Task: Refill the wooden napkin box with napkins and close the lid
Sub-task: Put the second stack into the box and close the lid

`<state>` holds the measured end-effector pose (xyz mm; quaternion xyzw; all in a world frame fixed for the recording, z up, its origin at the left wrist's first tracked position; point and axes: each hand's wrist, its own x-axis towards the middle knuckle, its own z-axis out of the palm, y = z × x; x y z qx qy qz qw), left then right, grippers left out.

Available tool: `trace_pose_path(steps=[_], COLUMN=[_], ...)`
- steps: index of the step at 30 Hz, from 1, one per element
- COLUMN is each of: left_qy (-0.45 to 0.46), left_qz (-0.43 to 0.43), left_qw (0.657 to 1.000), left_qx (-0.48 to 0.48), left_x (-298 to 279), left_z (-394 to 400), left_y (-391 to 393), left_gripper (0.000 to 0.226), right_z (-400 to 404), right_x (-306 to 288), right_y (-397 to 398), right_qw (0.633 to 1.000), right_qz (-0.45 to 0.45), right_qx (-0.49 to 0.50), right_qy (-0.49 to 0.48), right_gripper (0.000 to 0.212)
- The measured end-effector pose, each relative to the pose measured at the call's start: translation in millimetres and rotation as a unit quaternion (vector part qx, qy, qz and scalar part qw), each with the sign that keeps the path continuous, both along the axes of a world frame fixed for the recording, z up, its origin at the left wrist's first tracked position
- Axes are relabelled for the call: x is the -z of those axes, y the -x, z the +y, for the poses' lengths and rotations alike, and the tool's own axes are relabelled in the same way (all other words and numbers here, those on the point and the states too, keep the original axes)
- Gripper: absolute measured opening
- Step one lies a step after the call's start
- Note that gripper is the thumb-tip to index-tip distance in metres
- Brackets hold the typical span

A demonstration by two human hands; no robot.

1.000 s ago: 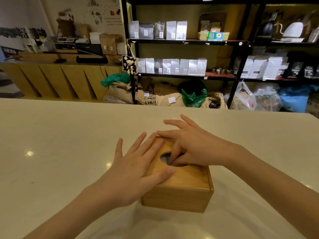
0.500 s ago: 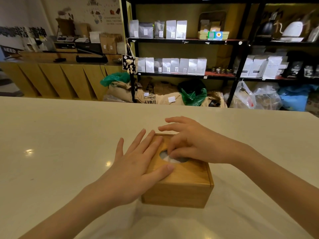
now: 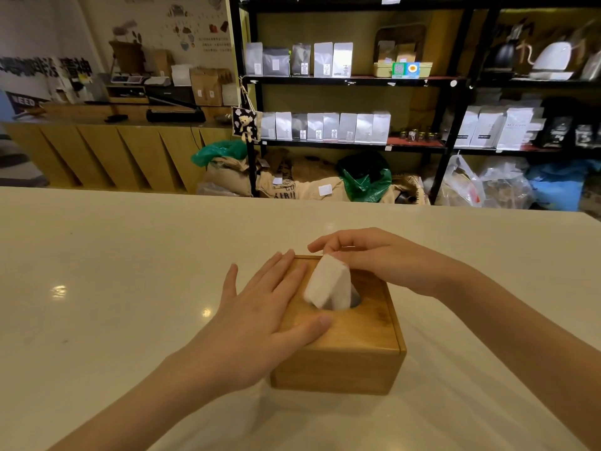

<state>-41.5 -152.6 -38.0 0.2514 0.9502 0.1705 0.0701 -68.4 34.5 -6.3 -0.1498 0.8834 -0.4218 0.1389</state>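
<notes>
- The wooden box sat on the pale surface, toward its near edge and roughly midway along it, with the lid already down flat.
- The left hand lay spread across the lid's left side, fingers straight and thumb pointing toward the round hole; the grip was flat, pressing rather than clutching.
- The right hand hovered over the far edge of the box, its fingertips pinching the top of a white napkin that stood up out of the hole.
- By my reckoning, the refill and the closing were done, and the step in hand was drawing the first napkin up through the opening.
- The next move probably called for a gentle release, leaving the napkin standing, then lifting both hands away without shifting the box.
</notes>
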Motion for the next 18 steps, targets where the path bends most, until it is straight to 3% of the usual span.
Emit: trace_pose_path(steps=[6,10,12,14,16,18], left_qy=[-0.087,-0.263,-0.295,-0.318,-0.325,-0.323], left_qz=[0.050,0.083,0.102,0.098,0.095,0.102], left_qw=[0.995,0.961,0.949,0.942,0.939,0.939], left_qx=[-0.007,-0.025,-0.042,-0.055,-0.057,-0.061], left_x=[-10.0,-13.4,-14.4,-14.6,-13.6,-11.7], left_z=[2.0,3.1,4.0,6.0,6.9,6.7], left_y=[7.0,23.6,30.1,33.5,35.6,37.1], left_gripper=[0.070,0.028,0.027,0.023,0.017,0.019], right_z=[-1.5,0.4,1.9,3.2,2.7,-1.6], right_x=[2.6,3.4,4.6,6.6,12.6,22.8], right_y=[2.2,-1.1,-8.9,-22.3,-36.4,-44.8], right_qw=[0.999,0.998,0.990,0.964,0.931,0.908], right_qz=[-0.013,0.042,0.108,0.230,0.336,0.377], right_qx=[0.041,0.048,0.088,0.134,0.129,0.106], right_qy=[0.023,0.022,0.031,0.018,-0.056,-0.151], right_gripper=[0.019,0.009,0.016,0.032,0.039,0.045])
